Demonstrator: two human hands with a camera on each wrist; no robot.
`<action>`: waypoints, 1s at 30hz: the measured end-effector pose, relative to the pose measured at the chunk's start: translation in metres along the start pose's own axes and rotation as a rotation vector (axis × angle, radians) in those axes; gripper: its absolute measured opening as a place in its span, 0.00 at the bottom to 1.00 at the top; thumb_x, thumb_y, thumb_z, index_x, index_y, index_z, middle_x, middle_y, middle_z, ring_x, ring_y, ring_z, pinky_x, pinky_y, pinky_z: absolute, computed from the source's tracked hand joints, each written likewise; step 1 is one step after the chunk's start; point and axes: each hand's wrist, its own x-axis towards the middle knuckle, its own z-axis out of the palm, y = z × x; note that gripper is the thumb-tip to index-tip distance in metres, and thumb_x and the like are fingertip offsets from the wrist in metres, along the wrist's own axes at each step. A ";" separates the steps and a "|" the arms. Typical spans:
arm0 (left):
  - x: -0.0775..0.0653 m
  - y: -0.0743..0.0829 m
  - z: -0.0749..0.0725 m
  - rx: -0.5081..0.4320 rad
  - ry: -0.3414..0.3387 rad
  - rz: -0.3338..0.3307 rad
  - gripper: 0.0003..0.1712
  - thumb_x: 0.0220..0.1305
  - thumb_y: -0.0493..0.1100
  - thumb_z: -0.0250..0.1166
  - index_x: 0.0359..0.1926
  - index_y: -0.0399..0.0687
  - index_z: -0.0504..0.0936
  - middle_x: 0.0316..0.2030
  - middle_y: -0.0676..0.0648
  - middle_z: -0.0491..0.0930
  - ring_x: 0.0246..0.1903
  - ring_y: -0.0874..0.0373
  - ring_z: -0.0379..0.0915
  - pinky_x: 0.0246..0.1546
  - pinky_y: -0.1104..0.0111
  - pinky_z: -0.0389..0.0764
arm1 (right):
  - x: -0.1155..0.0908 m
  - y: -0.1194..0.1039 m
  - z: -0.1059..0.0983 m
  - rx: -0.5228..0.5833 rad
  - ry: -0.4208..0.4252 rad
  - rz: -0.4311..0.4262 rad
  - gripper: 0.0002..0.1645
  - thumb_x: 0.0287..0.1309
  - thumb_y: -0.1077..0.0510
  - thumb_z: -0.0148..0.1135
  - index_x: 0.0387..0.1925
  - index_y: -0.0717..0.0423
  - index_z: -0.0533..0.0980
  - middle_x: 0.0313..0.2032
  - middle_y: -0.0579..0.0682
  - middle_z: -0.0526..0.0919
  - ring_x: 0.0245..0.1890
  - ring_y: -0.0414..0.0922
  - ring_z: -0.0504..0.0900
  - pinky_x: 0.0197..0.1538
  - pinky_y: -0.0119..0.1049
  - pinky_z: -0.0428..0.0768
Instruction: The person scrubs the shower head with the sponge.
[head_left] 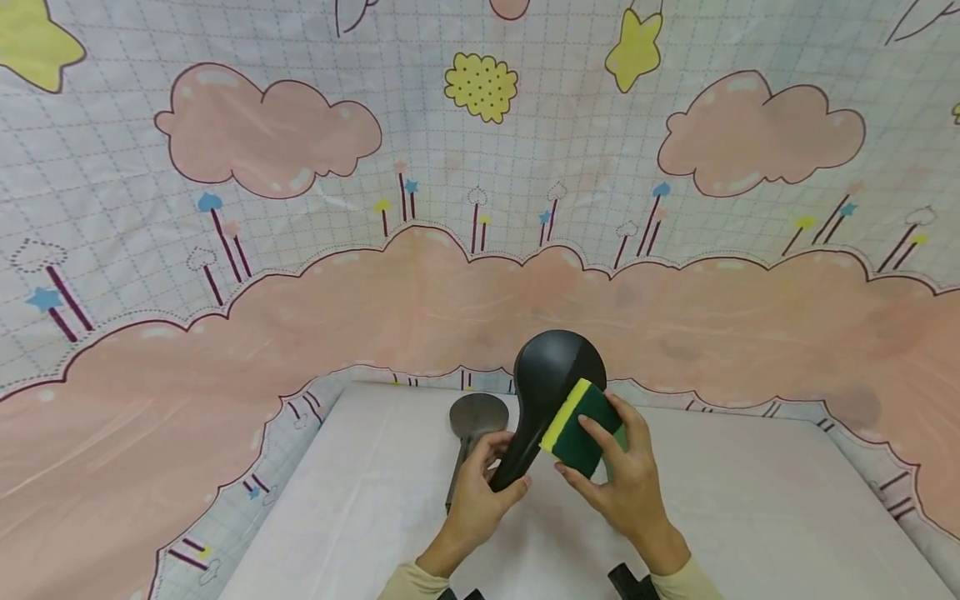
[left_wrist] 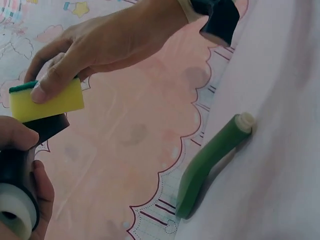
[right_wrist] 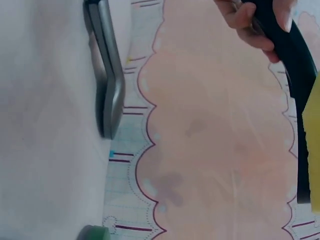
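My left hand [head_left: 480,496] grips a black handheld shower head [head_left: 558,358] by its handle, with the round head tilted up and away. At the handle's lower end a pale hollow connector [left_wrist: 15,212] shows in the left wrist view. In my right hand [head_left: 626,475], thumb and fingers pinch a sponge [head_left: 588,425], its scouring side dark green and its foam yellow. The sponge's yellow side is against the black shower head near where handle and head meet. In the right wrist view, the yellow foam [right_wrist: 314,150] overlaps the head's edge.
A grey shower head [head_left: 478,417] lies on the white table [head_left: 750,500], left of and behind my left hand. A green shower head [left_wrist: 212,165] lies to the right, mostly hidden behind the sponge and right hand in the head view. A patterned cloth [head_left: 375,308] hangs behind the table.
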 end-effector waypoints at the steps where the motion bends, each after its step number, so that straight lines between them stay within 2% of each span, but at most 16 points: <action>1: -0.001 0.001 0.000 -0.006 0.005 0.000 0.31 0.54 0.33 0.71 0.59 0.46 0.72 0.48 0.43 0.78 0.46 0.60 0.74 0.45 0.71 0.79 | 0.001 0.001 -0.001 -0.006 -0.001 0.007 0.40 0.55 0.26 0.58 0.54 0.53 0.79 0.64 0.67 0.68 0.62 0.59 0.68 0.70 0.22 0.57; 8: -0.004 0.007 -0.001 -0.044 0.021 -0.003 0.31 0.52 0.30 0.71 0.57 0.46 0.73 0.47 0.42 0.78 0.45 0.61 0.73 0.44 0.72 0.79 | 0.007 0.008 -0.009 0.018 0.019 0.040 0.42 0.55 0.27 0.59 0.55 0.55 0.78 0.65 0.67 0.67 0.61 0.61 0.69 0.67 0.19 0.59; 12: -0.006 0.007 -0.003 -0.040 0.014 0.008 0.32 0.49 0.28 0.72 0.56 0.48 0.74 0.46 0.44 0.78 0.44 0.61 0.73 0.44 0.72 0.80 | 0.006 0.014 -0.012 0.052 0.006 0.113 0.43 0.54 0.27 0.60 0.57 0.56 0.77 0.66 0.67 0.66 0.62 0.61 0.68 0.64 0.16 0.60; 14: -0.006 0.007 -0.004 -0.045 0.005 0.016 0.33 0.48 0.28 0.72 0.56 0.49 0.74 0.46 0.45 0.77 0.44 0.61 0.74 0.44 0.72 0.80 | 0.005 0.017 -0.014 0.066 -0.005 0.159 0.43 0.53 0.29 0.63 0.58 0.56 0.76 0.67 0.67 0.65 0.63 0.61 0.67 0.63 0.15 0.61; 17: -0.008 0.007 -0.006 -0.057 -0.007 0.026 0.34 0.48 0.27 0.72 0.56 0.49 0.74 0.46 0.45 0.77 0.44 0.62 0.75 0.45 0.72 0.80 | 0.004 0.019 -0.017 0.083 -0.020 0.206 0.40 0.48 0.39 0.74 0.59 0.56 0.75 0.68 0.67 0.64 0.63 0.61 0.67 0.61 0.14 0.62; 21: -0.009 0.007 -0.007 -0.065 -0.008 0.024 0.34 0.47 0.27 0.72 0.57 0.49 0.74 0.47 0.44 0.77 0.44 0.62 0.76 0.46 0.72 0.80 | 0.004 0.017 -0.018 0.094 -0.038 0.239 0.43 0.37 0.54 0.80 0.59 0.56 0.75 0.68 0.66 0.63 0.64 0.60 0.66 0.61 0.14 0.62; 25: -0.009 0.008 -0.008 -0.073 -0.001 0.013 0.34 0.47 0.27 0.72 0.56 0.50 0.75 0.47 0.45 0.77 0.44 0.61 0.76 0.46 0.71 0.80 | 0.005 0.012 -0.016 0.097 -0.017 0.199 0.40 0.49 0.39 0.74 0.58 0.56 0.75 0.68 0.67 0.63 0.65 0.58 0.66 0.62 0.15 0.62; 27: -0.009 0.009 -0.007 -0.078 0.003 0.012 0.34 0.47 0.27 0.72 0.56 0.50 0.75 0.47 0.45 0.78 0.44 0.61 0.75 0.46 0.71 0.80 | 0.004 0.009 -0.013 0.090 0.001 0.162 0.42 0.53 0.30 0.64 0.58 0.56 0.76 0.67 0.67 0.64 0.65 0.56 0.66 0.62 0.15 0.62; 28: -0.008 0.010 -0.007 -0.081 0.004 0.012 0.34 0.47 0.27 0.72 0.56 0.50 0.75 0.47 0.45 0.78 0.44 0.61 0.75 0.45 0.71 0.80 | 0.004 0.007 -0.012 0.085 0.010 0.142 0.43 0.54 0.27 0.60 0.57 0.56 0.76 0.67 0.67 0.65 0.65 0.56 0.66 0.63 0.15 0.62; 30: -0.008 0.010 -0.006 -0.080 0.010 0.012 0.34 0.46 0.28 0.72 0.56 0.49 0.75 0.46 0.44 0.78 0.43 0.62 0.75 0.44 0.71 0.80 | 0.002 0.003 -0.009 0.067 0.013 0.112 0.42 0.55 0.27 0.59 0.57 0.55 0.77 0.66 0.67 0.65 0.64 0.56 0.67 0.64 0.16 0.61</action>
